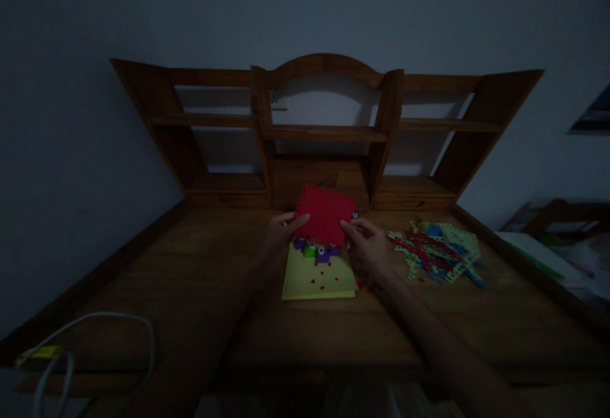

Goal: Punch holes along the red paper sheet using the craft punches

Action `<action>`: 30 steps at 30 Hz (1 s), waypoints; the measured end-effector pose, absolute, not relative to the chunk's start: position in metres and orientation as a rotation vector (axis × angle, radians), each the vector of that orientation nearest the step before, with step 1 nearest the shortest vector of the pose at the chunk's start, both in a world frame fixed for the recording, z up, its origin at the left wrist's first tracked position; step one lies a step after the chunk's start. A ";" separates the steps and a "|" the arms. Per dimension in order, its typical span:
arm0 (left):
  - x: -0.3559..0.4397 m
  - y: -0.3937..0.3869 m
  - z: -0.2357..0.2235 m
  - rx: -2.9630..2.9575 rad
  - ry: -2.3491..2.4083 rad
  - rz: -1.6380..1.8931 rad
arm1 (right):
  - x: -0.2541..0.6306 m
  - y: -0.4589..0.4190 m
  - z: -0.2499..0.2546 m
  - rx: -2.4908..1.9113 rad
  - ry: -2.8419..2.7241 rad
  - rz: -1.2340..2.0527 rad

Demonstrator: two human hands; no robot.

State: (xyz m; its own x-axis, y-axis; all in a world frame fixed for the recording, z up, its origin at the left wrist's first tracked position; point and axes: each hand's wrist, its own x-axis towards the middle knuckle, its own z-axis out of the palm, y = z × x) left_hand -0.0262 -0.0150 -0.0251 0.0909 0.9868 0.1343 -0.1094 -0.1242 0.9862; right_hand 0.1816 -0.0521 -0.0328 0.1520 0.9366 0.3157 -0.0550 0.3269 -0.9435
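A red sheet of paper [326, 213] with small holes punched along its edges is held up over the desk. My left hand [281, 230] pinches its left edge, thumb on top. At its lower right edge, my right hand [366, 240] grips it between thumb and fingers. Below the sheet lie several small craft punches with eye-like spots, among them a green one [309, 251] and a purple one [323, 255]; the red sheet partly hides them. They rest on a stack of yellow paper [314, 281], where small red paper bits [322, 273] are scattered.
A heap of punched paper strips [433, 249] in red, blue and pale green lies to the right on the wooden desk [190, 265]. A wooden shelf unit [324, 132] stands at the back. A white cable [109, 314] curls at the front left.
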 end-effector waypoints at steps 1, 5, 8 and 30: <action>-0.025 -0.016 -0.025 1.286 1.003 1.300 | 0.183 -0.052 -0.032 -0.985 -1.183 0.892; -0.024 -0.013 -0.027 1.219 1.003 1.398 | 0.186 -0.051 -0.031 -1.028 -1.207 0.881; -0.026 -0.009 -0.029 1.153 1.020 1.468 | 0.186 -0.050 -0.032 -1.054 -1.260 0.918; -0.028 -0.015 -0.023 1.188 1.076 1.421 | 0.190 -0.049 -0.032 -1.030 -1.120 0.919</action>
